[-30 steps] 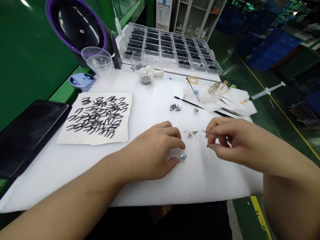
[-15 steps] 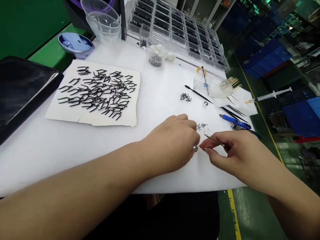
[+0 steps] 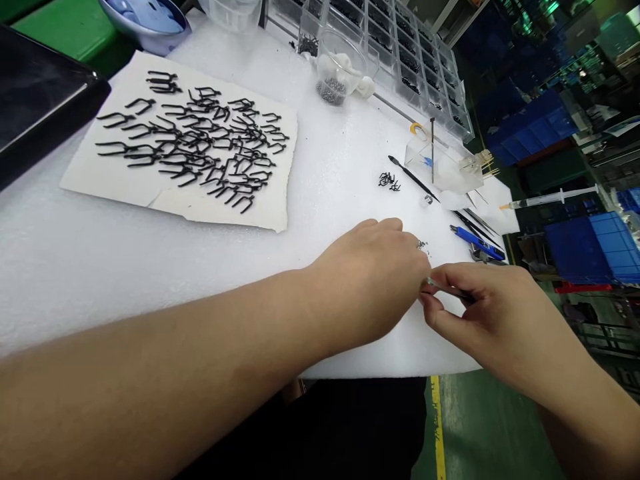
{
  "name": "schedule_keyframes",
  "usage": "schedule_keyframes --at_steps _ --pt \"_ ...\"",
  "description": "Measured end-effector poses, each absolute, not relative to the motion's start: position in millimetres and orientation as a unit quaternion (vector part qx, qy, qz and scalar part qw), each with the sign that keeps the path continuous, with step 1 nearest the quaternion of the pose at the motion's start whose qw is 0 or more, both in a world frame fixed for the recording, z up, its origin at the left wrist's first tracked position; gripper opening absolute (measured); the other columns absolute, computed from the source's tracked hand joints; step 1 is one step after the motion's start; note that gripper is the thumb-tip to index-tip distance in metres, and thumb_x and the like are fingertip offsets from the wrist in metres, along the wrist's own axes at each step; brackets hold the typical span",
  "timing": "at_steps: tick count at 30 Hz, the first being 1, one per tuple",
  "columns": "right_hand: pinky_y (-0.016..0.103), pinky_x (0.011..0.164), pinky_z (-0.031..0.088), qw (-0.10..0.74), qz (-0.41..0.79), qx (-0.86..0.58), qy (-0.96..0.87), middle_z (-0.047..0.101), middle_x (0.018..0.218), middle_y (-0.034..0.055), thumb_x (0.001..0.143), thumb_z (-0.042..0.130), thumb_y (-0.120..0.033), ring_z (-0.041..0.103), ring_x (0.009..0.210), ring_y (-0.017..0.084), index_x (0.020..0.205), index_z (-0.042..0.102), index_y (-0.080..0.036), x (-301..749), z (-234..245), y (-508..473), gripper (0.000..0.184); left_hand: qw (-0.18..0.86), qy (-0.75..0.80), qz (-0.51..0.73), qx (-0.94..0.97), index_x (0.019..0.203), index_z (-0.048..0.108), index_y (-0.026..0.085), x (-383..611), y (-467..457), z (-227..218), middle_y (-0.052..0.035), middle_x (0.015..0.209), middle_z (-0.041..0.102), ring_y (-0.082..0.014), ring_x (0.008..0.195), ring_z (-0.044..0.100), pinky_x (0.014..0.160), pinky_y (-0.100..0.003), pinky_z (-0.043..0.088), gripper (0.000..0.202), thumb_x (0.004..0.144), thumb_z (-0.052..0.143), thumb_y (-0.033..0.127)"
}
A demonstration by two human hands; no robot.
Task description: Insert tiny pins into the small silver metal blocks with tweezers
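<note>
My left hand [image 3: 375, 283] rests on the white foam mat [image 3: 75, 253] with its fingers curled down; whatever is under the fingertips is hidden. My right hand [image 3: 480, 307] sits right beside it, thumb and fingers pinched on thin metal tweezers [image 3: 447, 289] whose tips point at the left fingertips. A few tiny dark parts [image 3: 423, 245] lie on the mat just beyond both hands.
A paper sheet [image 3: 273, 207] carries several black forked parts [image 3: 200, 143]. Farther off are a small clear cup [image 3: 337, 73], a compartment tray [image 3: 400, 47], a clear box [image 3: 443, 167], a black stick [image 3: 413, 178], a blue-handled tool [image 3: 477, 241], a syringe [image 3: 550, 198], a black tablet [image 3: 35, 100].
The view has swung down and left. My two hands have come together; the small silver ring held by my left fingers a second ago is hidden behind them now.
</note>
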State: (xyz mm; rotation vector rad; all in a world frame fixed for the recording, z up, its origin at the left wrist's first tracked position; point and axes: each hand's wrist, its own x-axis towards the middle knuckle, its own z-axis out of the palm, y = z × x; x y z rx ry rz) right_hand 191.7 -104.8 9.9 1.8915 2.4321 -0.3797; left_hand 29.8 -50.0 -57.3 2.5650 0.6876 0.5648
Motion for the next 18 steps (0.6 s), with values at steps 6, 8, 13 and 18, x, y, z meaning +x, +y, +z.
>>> schedule_keyframes --at_steps 6,8,13,18 --pt "0.029 0.053 0.031 0.027 -0.124 0.609 0.783 0.055 0.055 -0.0053 0.08 0.061 -0.019 0.044 0.048 0.011 0.064 0.057 -0.022 192.2 9.7 -105.4 0.017 0.214 0.25 0.176 0.928 0.067 0.062 0.02 29.5 -49.3 -53.4 -0.0065 0.082 0.067 -0.0242 0.081 0.054 0.073 -0.038 0.043 0.014 0.08 0.063 0.015" --pt "0.029 0.052 0.031 0.025 -0.119 0.605 0.787 0.053 0.054 -0.0055 0.08 0.061 -0.019 0.043 0.047 0.01 0.064 0.057 -0.022 192.2 9.4 -105.3 0.017 0.211 0.249 0.17 0.93 0.067 0.061 0.02 29.5 -49.2 -52.6 -0.0064 0.081 0.067 -0.0234 0.081 0.054 0.074 -0.038 0.044 0.015 0.081 0.062 0.016" --pt "0.029 0.051 0.03 0.02 -0.105 0.592 0.798 0.052 0.053 -0.0057 0.079 0.062 -0.018 0.042 0.046 0.01 0.064 0.055 -0.022 193.0 9.0 -105.5 0.017 0.211 0.25 0.156 0.932 0.065 0.06 0.02 30.2 -49.3 -51.3 -0.0067 0.082 0.067 -0.0239 0.083 0.055 0.075 -0.038 0.045 0.018 0.082 0.061 0.016" --pt "0.029 0.05 0.029 0.027 -0.099 0.589 0.802 0.049 0.051 -0.0064 0.08 0.062 -0.019 0.039 0.044 0.01 0.064 0.054 -0.022 192.6 9.7 -105.3 0.018 0.216 0.249 0.148 0.932 0.067 0.06 0.02 30.0 -49.4 -50.4 -0.0072 0.084 0.067 -0.025 0.085 0.055 0.076 -0.039 0.046 0.015 0.081 0.062 0.016"
